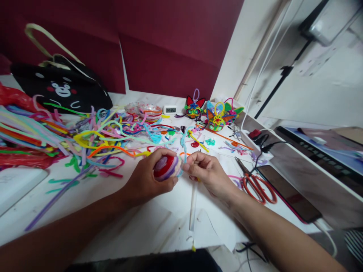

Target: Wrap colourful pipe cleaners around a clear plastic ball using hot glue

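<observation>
My left hand [149, 175] is wrapped round a small ball-shaped piece [165, 166] wound from red, lilac and white pipe cleaners, held just above the white table [136, 223]. My right hand [205, 172] is closed in a pinch right beside it. It grips a pale blue pipe cleaner [183, 145] that runs up from the piece's right edge. A thin white stick [193, 206] lies on the table under my right hand.
A heap of coloured pipe cleaners [56, 132] covers the left of the table. Behind it lies a black bear-print bag [61, 90]. Finished cat-face ornaments [215, 119], a small digital clock [170, 110], red-handled scissors [256, 185] and a charging phone [289, 194] lie to the right.
</observation>
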Demonstrator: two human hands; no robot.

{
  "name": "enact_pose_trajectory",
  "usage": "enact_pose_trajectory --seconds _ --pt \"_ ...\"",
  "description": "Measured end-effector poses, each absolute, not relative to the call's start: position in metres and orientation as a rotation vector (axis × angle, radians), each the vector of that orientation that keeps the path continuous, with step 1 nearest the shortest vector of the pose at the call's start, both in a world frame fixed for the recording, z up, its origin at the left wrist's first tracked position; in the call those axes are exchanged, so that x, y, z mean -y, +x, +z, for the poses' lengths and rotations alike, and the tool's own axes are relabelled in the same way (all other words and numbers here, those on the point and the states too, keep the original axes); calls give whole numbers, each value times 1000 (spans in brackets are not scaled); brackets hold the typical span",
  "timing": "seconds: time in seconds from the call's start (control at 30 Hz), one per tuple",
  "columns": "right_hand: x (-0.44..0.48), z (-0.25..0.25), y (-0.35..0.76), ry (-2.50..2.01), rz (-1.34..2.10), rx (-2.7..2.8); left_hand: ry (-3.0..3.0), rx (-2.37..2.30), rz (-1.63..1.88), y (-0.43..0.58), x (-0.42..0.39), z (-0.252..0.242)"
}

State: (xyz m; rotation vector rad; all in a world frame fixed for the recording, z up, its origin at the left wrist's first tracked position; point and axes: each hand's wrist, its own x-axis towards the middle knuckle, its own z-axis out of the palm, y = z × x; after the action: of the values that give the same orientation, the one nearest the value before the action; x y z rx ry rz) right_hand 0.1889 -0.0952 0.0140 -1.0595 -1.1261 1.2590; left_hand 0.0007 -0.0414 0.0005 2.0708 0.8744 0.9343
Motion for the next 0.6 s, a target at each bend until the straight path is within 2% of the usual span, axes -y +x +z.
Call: enact_pose_trajectory --seconds 0.6 --pt "96 1 182 -959 871 1346 2006 -836 879 1 43 4"
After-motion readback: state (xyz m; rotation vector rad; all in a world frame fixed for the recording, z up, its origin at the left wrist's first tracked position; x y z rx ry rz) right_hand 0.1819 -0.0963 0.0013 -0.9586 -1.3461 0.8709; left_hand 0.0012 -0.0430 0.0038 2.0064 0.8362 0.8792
